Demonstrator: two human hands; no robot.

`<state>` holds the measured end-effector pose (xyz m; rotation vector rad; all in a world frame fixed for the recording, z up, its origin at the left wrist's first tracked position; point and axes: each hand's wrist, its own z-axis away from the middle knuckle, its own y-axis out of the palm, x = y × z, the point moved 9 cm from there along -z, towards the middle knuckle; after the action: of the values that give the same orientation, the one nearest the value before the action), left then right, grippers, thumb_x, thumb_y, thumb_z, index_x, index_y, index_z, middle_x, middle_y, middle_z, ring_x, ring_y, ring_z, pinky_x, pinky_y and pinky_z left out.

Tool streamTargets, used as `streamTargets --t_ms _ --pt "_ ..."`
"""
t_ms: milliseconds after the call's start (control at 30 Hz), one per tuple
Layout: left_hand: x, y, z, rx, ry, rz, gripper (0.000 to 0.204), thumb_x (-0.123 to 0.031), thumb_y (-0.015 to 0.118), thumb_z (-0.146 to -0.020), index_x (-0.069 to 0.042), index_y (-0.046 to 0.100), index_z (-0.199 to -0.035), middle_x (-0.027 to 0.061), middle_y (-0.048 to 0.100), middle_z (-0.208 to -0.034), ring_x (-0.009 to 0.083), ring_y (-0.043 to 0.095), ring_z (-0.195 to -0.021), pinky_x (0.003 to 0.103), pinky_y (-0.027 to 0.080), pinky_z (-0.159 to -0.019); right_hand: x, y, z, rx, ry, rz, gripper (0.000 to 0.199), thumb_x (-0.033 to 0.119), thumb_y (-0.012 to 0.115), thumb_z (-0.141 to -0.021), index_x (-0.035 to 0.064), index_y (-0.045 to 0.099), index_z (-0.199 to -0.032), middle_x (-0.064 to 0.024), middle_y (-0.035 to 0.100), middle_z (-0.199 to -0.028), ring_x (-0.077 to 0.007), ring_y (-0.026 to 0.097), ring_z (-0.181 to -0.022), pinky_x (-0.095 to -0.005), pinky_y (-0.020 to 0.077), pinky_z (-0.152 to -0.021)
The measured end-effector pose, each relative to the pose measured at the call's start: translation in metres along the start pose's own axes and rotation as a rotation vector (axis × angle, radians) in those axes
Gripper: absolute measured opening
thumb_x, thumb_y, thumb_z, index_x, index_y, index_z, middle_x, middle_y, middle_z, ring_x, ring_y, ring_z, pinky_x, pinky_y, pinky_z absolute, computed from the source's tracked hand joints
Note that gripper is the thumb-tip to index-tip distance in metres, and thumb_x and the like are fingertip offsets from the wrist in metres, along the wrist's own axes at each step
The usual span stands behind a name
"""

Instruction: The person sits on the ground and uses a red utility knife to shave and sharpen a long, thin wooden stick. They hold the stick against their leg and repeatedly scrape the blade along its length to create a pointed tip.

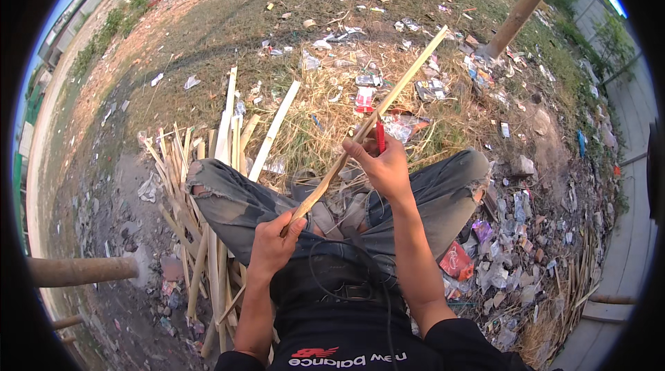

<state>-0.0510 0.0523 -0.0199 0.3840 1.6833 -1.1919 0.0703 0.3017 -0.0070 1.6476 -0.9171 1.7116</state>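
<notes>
A long, pale bamboo strip [409, 78] slants across my lap, from near my belly up to the far right. My left hand [271, 245] is closed around its near end. Farther along the strip, my right hand [388, 169] is closed with the thumb against the bamboo. A slim red tool [380, 137] stands up out of this right hand beside the strip. Its working part is hidden, so its exact kind does not show. Between the hands the strip looks darker and rougher. Below it are my crossed legs in torn grey jeans [232, 201].
Bamboo strips [215, 267] lie piled by my left knee, some jutting forward. Dry grass [298, 128] and scattered litter [506, 260] cover the ground around me. A wooden post [523, 7] rises far right; another pole [83, 271] shows at left. A grey wall [627, 232] runs along the right.
</notes>
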Motion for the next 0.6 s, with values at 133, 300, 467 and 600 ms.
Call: streamTargets --t_ms 133,300,467,600 --pt "0.013 -0.013 0.015 -0.054 0.103 -0.085 0.034 -0.026 0.074 -0.103 0.001 0.075 -0.124 0.0087 0.065 -0.066 0.016 0.066 -0.058 0.031 0.05 -0.058 0.023 -0.03 -0.015 -0.095 -0.034 0.052 0.041 0.038 0.087 -0.092 0.0003 0.077 -0.105 -0.002 0.072 -0.072 -0.0055 0.056 -0.064 -0.0271 0.0426 -0.058" --pt "0.025 -0.026 0.037 -0.109 0.183 -0.162 0.034 -0.026 0.078 -0.098 -0.002 0.076 -0.123 0.016 0.074 -0.082 0.0276 0.073 -0.066 0.037 0.055 -0.061 0.048 -0.081 -0.032 -0.27 -0.13 0.048 0.043 0.042 0.082 -0.097 -0.0002 0.08 -0.101 -0.0005 0.071 -0.073 -0.004 0.053 -0.062 -0.0241 0.0396 -0.058" --pt "0.031 -0.037 0.051 -0.18 0.3 -0.273 0.037 -0.021 0.082 -0.093 -0.004 0.076 -0.124 0.0145 0.071 -0.077 0.0294 0.07 -0.064 0.039 0.053 -0.058 0.082 -0.136 -0.045 -0.475 -0.194 0.117 0.047 0.047 0.079 -0.098 -0.0004 0.081 -0.097 0.0009 0.068 -0.07 -0.0037 0.052 -0.061 -0.0243 0.0376 -0.057" --pt "0.03 -0.04 0.055 -0.173 0.294 -0.376 0.034 -0.015 0.081 -0.093 -0.001 0.076 -0.124 0.0143 0.072 -0.078 0.0284 0.068 -0.063 0.038 0.051 -0.058 0.09 -0.164 -0.052 -0.528 -0.118 0.213 0.051 0.05 0.077 -0.1 -0.0007 0.082 -0.096 -0.0008 0.07 -0.073 -0.0046 0.053 -0.063 -0.0245 0.0396 -0.059"
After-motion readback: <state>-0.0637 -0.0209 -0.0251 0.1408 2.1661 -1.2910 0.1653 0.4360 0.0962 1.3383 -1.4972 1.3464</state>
